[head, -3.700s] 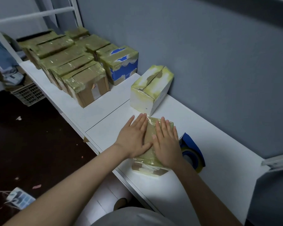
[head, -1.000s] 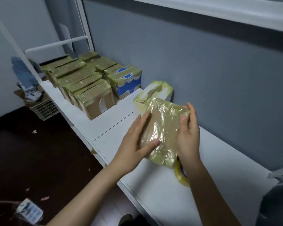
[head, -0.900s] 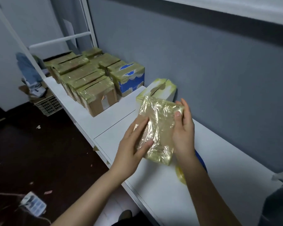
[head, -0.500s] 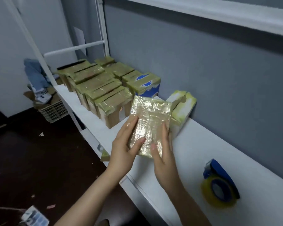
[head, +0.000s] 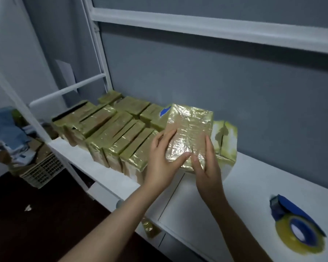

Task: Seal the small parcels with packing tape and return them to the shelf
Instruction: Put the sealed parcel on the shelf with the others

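Note:
A small parcel wrapped in shiny yellowish tape is held up above the white shelf, tilted toward me. My left hand grips its left lower edge, thumb across the front. On the parcel's right lower side my right hand holds it, thumb on the front face. Behind it stands a white and yellow taped box. To the left, several taped parcels stand in rows on the shelf. A blue tape dispenser with a yellowish roll lies at the right.
The grey wall runs close behind the shelf, and a white rail crosses above it. White frame posts stand at the left. Below left, on the dark floor, sits a plastic basket with clothes and cardboard.
The parcel was pressed flat on the shelf, then lifted and carried left toward the row of taped parcels. My view has swung left, so the tape dispenser now lies far right.

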